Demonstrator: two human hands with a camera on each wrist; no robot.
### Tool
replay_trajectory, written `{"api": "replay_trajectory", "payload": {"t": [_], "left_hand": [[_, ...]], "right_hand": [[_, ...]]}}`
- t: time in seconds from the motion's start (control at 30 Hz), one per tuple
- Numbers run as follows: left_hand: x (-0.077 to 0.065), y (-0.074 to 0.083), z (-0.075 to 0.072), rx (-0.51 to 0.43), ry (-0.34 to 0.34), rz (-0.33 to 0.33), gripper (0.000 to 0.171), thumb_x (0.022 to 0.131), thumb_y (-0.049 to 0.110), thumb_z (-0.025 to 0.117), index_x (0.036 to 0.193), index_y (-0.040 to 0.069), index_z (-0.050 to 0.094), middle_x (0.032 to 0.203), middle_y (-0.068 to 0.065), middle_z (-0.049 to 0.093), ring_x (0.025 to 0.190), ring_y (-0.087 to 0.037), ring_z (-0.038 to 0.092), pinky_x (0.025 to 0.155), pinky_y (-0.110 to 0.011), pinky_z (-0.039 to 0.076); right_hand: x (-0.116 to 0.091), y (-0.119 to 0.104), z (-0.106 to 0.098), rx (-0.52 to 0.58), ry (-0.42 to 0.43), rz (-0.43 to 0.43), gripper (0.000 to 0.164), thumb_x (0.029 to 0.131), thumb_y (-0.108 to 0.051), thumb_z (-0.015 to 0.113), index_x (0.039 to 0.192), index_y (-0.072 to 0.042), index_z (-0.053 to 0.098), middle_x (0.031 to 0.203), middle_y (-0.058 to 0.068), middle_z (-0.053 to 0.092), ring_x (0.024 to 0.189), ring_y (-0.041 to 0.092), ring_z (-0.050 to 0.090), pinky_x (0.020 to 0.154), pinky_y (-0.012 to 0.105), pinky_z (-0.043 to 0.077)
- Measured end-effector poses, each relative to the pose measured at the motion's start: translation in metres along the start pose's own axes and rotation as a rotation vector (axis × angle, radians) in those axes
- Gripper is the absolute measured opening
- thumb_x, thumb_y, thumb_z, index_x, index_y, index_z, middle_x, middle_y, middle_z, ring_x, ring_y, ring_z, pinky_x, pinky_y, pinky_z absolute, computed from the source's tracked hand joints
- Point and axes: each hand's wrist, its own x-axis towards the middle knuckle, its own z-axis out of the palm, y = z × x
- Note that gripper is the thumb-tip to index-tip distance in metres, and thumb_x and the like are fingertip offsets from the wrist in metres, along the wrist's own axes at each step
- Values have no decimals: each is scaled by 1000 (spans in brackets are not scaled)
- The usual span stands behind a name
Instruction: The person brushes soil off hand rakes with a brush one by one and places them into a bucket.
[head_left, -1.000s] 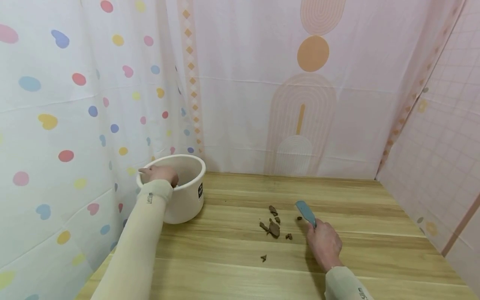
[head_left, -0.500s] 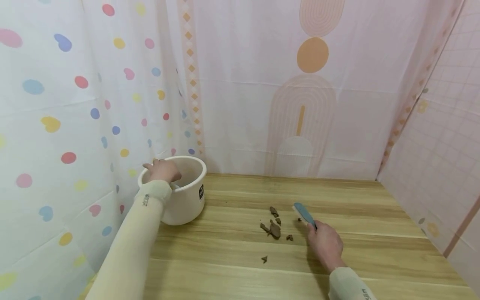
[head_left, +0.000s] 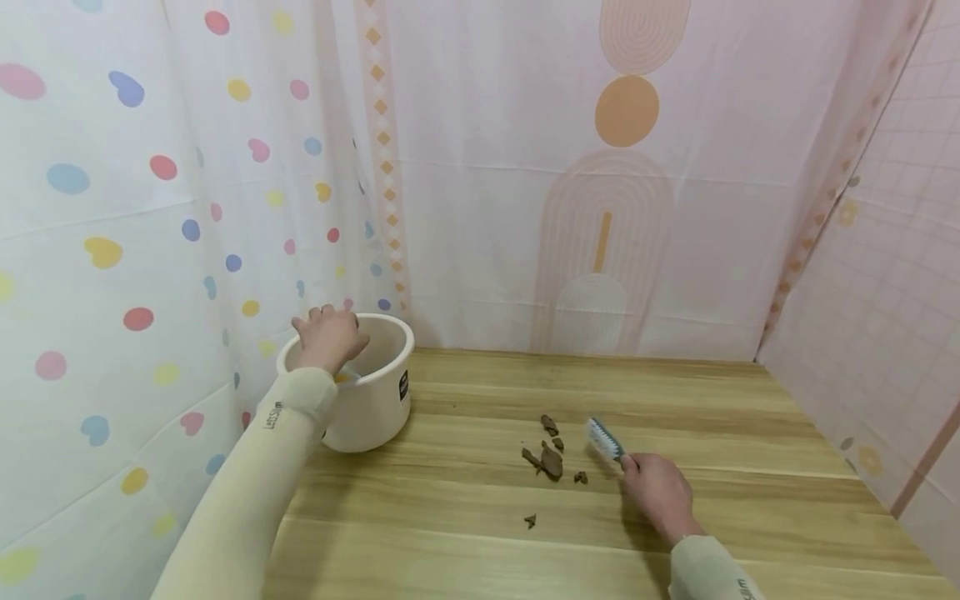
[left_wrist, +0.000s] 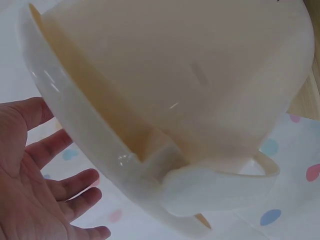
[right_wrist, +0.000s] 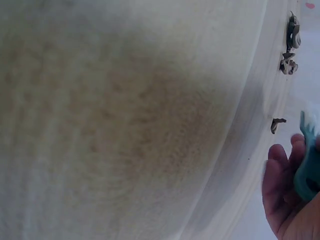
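Note:
In the head view my right hand (head_left: 662, 493) grips a blue brush (head_left: 604, 442) by its handle, its white bristles showing, beside scattered brown fragments (head_left: 551, 461). The brush's teal handle (right_wrist: 306, 175) lies across the fingers in the right wrist view. At the left, my left hand (head_left: 330, 337) is over the near-left rim of a cream bucket (head_left: 371, 421). Seen from the left wrist, the hand (left_wrist: 47, 185) has its fingers spread beside the bucket's rim (left_wrist: 90, 130), holding nothing.
Smaller brown bits (head_left: 530, 521) lie nearer the front of the wooden table (head_left: 435, 500). Something orange (head_left: 345, 377) shows inside the bucket. Patterned curtains (head_left: 480, 233) hang behind the table and along both sides.
My left hand has risen and moved slightly right at the bucket's rim, its fingers spreading. The right hand has turned the brush so its bristles show, and moved a little right and nearer.

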Motion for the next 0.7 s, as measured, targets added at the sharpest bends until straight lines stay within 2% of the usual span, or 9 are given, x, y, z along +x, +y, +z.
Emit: {"api": "replay_trajectory", "payload": {"t": [0.2,0.37,0.43,0.5,0.6,0.7], "left_hand": [[-5,1,-3,-15,18,2,34,89,20,55,112,-3,65,113,-33,51,112,-53,41,97,-73,20],[-9,7,-4,-49,49,30,40,89,19,52,121,-3,62,119,-32,50,116,-52,39,98,-71,19],[-11,13,-4,-71,66,52,41,89,18,52,123,-3,62,123,-32,49,121,-53,36,101,-72,15],[-11,22,-3,-84,87,73,42,88,16,50,124,-2,63,127,-31,48,126,-53,34,104,-73,10],[-14,36,-1,-87,130,118,40,88,17,52,123,1,65,131,-30,49,127,-53,35,106,-71,10],[-18,52,4,-64,188,174,35,92,21,57,120,4,68,133,-28,52,129,-51,38,108,-69,13]], "right_hand": [[-2,3,-1,69,-97,58,36,99,-23,46,65,-12,55,58,0,46,50,14,39,47,28,30],[-5,9,2,86,-130,67,33,93,-20,48,62,-12,49,58,0,44,51,14,40,49,28,30],[-6,9,2,85,-136,84,26,91,-18,49,69,-8,58,63,2,50,54,16,43,50,29,32],[-7,8,1,83,-147,112,21,90,-17,51,82,-4,65,72,4,55,59,17,46,52,29,34],[-6,6,1,73,-140,135,21,90,-20,54,93,-2,65,80,7,58,65,19,48,55,30,36],[-7,4,1,64,-142,136,18,91,-21,55,85,-6,60,78,7,56,65,19,48,55,31,36]]}}
